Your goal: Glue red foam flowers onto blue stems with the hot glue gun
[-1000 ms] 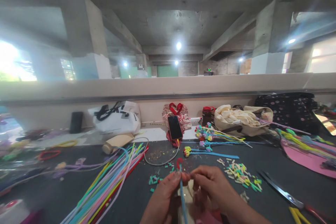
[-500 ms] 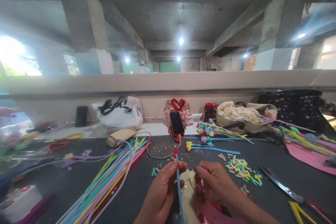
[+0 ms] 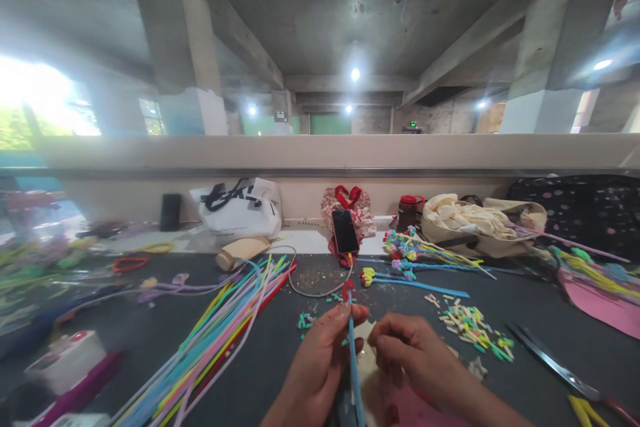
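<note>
One blue stem with a red curl on top is pinched in the left hand, lower centre, its bottom end cut off. Beside it the right hand curls, contents hidden; I cannot tell its grip. Lower right, scissors are cropped.

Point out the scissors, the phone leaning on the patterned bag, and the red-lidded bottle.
Scissors (image 3: 567, 375): head view, metal blade.
Phone (image 3: 344, 231): head view, dark screen.
Bottle (image 3: 409, 216): head view, dark body.
</note>
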`<control>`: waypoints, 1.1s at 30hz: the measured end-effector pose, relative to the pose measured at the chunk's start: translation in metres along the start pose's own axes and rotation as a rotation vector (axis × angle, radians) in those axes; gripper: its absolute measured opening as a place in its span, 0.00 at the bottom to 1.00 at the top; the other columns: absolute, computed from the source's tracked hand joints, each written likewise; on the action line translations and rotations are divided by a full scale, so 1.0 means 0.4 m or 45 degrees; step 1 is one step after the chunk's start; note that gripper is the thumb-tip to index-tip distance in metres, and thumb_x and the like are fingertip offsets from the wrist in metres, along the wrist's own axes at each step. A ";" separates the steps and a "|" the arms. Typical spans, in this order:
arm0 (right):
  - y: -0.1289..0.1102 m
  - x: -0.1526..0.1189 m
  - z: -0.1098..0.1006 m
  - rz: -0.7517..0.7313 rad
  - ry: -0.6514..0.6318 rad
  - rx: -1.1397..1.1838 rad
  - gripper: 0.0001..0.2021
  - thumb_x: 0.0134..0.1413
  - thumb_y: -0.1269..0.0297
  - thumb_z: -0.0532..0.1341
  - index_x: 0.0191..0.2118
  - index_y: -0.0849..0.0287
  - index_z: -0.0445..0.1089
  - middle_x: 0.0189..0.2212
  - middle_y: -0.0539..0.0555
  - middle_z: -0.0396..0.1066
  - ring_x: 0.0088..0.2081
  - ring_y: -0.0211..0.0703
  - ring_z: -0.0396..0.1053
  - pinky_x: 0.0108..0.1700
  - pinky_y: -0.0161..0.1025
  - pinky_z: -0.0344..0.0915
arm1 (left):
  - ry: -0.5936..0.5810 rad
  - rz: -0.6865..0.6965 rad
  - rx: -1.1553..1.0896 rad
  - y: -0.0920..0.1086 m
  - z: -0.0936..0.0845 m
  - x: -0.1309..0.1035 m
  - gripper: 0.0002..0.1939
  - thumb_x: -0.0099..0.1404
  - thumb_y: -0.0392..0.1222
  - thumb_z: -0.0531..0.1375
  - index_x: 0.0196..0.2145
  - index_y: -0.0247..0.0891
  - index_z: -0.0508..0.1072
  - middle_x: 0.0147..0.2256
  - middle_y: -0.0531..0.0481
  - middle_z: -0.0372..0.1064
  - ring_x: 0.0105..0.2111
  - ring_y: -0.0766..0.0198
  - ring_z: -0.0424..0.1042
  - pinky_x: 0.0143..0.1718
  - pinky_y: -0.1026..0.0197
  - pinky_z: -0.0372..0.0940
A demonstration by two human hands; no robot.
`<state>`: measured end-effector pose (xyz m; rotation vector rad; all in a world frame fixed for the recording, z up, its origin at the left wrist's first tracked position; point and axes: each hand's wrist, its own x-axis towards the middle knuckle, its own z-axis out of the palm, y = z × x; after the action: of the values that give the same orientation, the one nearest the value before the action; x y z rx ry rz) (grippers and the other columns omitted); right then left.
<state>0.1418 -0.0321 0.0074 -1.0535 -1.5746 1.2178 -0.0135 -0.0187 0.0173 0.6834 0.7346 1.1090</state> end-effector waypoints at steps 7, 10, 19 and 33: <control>-0.015 -0.010 0.020 0.039 -0.045 -0.030 0.16 0.51 0.64 0.52 0.16 0.62 0.63 0.12 0.46 0.61 0.13 0.29 0.57 0.16 0.27 0.50 | -0.068 0.006 -0.027 -0.016 0.013 -0.009 0.10 0.51 0.45 0.61 0.27 0.34 0.73 0.28 0.50 0.70 0.28 0.67 0.67 0.32 0.64 0.59; -0.010 -0.007 0.038 0.151 -0.110 0.203 0.07 0.45 0.63 0.57 0.26 0.62 0.67 0.17 0.46 0.66 0.14 0.29 0.60 0.15 0.26 0.51 | -0.132 -0.006 -0.022 -0.030 0.016 -0.003 0.13 0.51 0.48 0.60 0.28 0.33 0.72 0.24 0.50 0.68 0.23 0.67 0.65 0.26 0.65 0.57; 0.009 0.001 0.039 0.135 0.002 0.152 0.10 0.45 0.60 0.58 0.22 0.61 0.62 0.10 0.43 0.58 0.11 0.29 0.56 0.13 0.26 0.48 | -0.140 -0.025 0.061 -0.028 0.015 0.002 0.13 0.51 0.47 0.61 0.29 0.34 0.73 0.27 0.48 0.71 0.28 0.64 0.68 0.32 0.63 0.59; -0.017 -0.002 0.010 0.100 0.071 -0.001 0.07 0.46 0.64 0.55 0.31 0.61 0.67 0.18 0.44 0.64 0.14 0.30 0.59 0.17 0.28 0.57 | -0.051 0.046 0.179 0.003 -0.005 0.003 0.11 0.48 0.45 0.63 0.22 0.34 0.68 0.21 0.53 0.66 0.21 0.70 0.64 0.25 0.67 0.56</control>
<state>0.1376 -0.0348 0.0132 -1.1493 -1.5036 1.2295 -0.0153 -0.0168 0.0170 0.8385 0.7734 1.0802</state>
